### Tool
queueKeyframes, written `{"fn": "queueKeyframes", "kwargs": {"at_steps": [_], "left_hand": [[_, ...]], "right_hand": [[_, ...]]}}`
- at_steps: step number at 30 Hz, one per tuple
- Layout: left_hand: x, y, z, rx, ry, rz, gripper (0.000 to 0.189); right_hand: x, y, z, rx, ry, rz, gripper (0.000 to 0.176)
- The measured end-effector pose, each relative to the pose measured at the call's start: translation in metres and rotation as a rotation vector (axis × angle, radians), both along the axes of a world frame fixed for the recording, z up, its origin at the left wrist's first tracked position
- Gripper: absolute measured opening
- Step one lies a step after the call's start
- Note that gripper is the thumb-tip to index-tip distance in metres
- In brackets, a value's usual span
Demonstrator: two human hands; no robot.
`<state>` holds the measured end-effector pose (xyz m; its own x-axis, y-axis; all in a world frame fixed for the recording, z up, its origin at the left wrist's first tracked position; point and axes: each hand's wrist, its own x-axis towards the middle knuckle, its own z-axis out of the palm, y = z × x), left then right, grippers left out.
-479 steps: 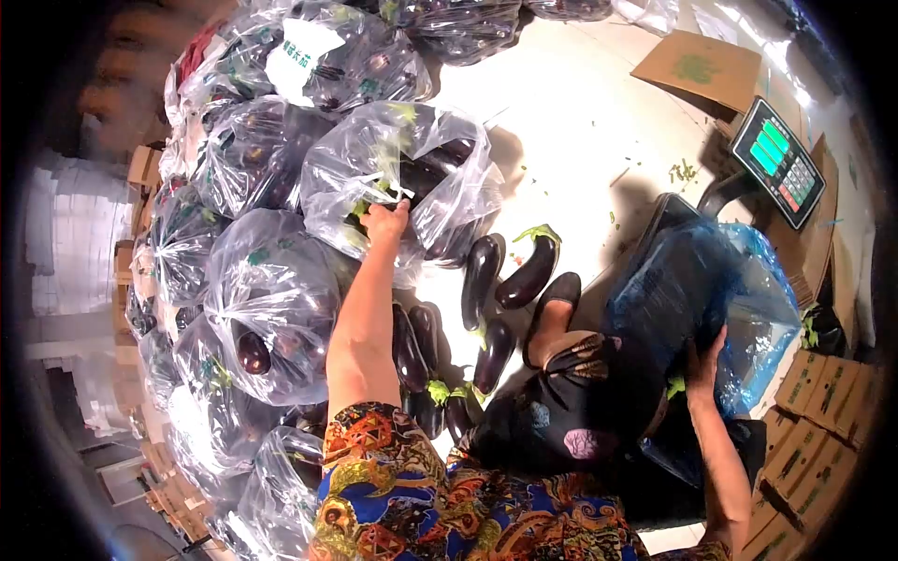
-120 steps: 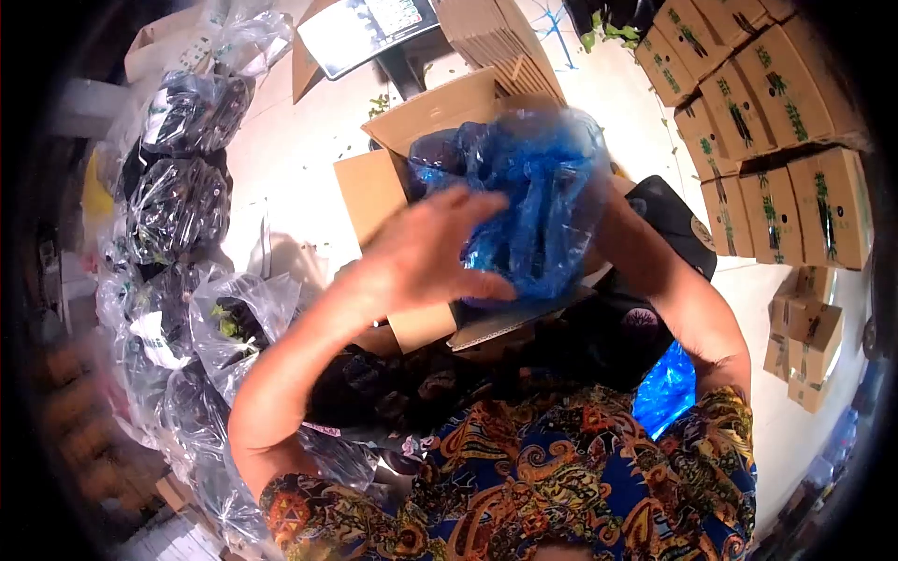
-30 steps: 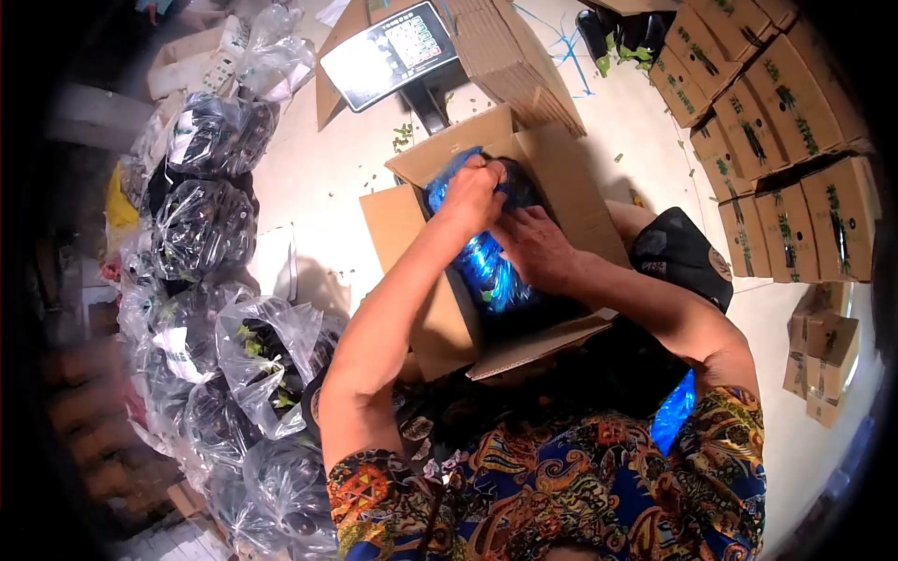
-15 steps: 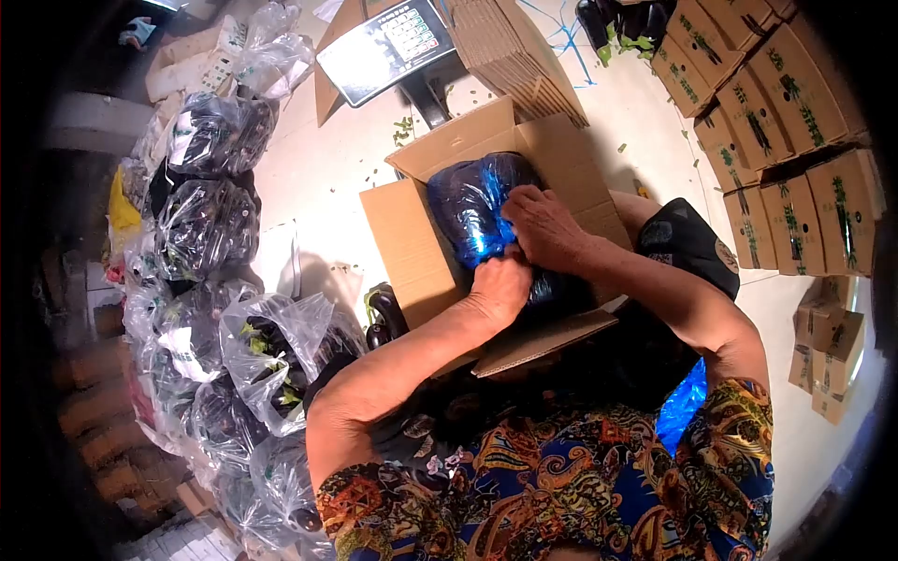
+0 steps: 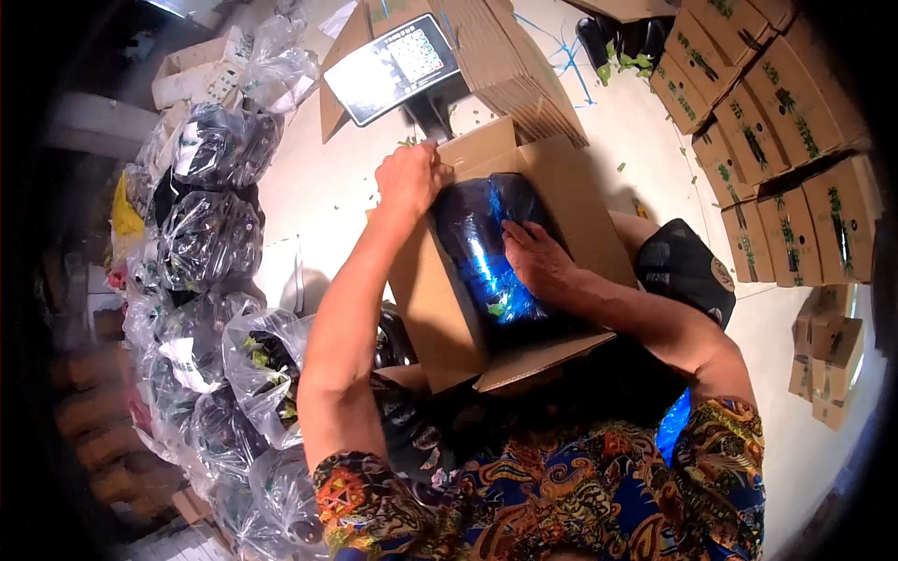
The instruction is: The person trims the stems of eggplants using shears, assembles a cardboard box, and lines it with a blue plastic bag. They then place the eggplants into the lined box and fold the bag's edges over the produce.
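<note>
my left hand (image 5: pixel 409 178) is curled tight on the far flap of the cardboard box (image 5: pixel 426 309). my right hand (image 5: pixel 535 262) lies fingers spread on the blue bag (image 5: pixel 472 248) inside the box. best, i think, to press evenly and hold the flap steady. the film is slick and crinkly over dark lumps, the card stiff and matte.

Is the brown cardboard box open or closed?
Open. The flaps of the brown cardboard box stand spread; the blue plastic bag shows inside. The left hand grips a far flap; the right hand rests on the bag.
</note>
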<state>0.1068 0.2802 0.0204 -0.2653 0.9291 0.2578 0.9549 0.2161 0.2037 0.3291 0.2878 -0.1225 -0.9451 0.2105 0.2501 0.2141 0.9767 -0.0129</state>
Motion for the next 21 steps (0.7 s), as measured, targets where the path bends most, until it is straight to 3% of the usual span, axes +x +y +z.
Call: {"fn": "queueKeyframes", "kwargs": {"at_steps": [1, 6, 8, 9, 10, 12, 13, 16, 19, 21], "left_hand": [[-0.003, 0.01, 0.0, -0.197, -0.086, 0.055, 0.019], [-0.007, 0.038, -0.009, -0.085, -0.022, -0.055, 0.01], [-0.003, 0.032, -0.004, -0.117, -0.028, -0.083, 0.014], [-0.002, 0.022, 0.0, -0.273, -0.037, -0.137, 0.023], [-0.009, 0.009, -0.021, -0.203, -0.087, -0.34, 0.031], [-0.006, -0.024, -0.059, -0.073, 0.184, -0.56, 0.045], [-0.003, -0.029, -0.059, -0.067, 0.19, -0.524, 0.045], [0.007, -0.028, -0.056, -0.065, 0.166, -0.445, 0.049], [0.015, -0.018, -0.06, -0.149, 0.073, -0.394, 0.062], [0.029, -0.025, -0.059, -0.112, 0.118, -0.396, 0.066]], "right_hand": [[0.0, 0.001, 0.005, 0.051, 0.012, 0.012, 0.038], [-0.03, 0.017, 0.019, -0.044, -0.091, -0.085, 0.036], [-0.036, 0.019, 0.018, -0.005, -0.163, -0.09, 0.035], [-0.038, 0.017, 0.017, 0.022, -0.223, -0.089, 0.034], [-0.038, 0.014, 0.016, 0.047, -0.283, -0.087, 0.034], [-0.026, 0.002, 0.011, 0.183, -0.186, -0.09, 0.032], [-0.023, -0.003, 0.016, 0.247, -0.142, -0.09, 0.031], [-0.012, -0.001, 0.04, 0.101, -0.067, -0.018, 0.033], [0.008, 0.009, 0.064, 0.046, -0.282, 0.097, 0.032], [0.017, 0.005, 0.081, -0.374, -0.188, 0.205, 0.032]]}}
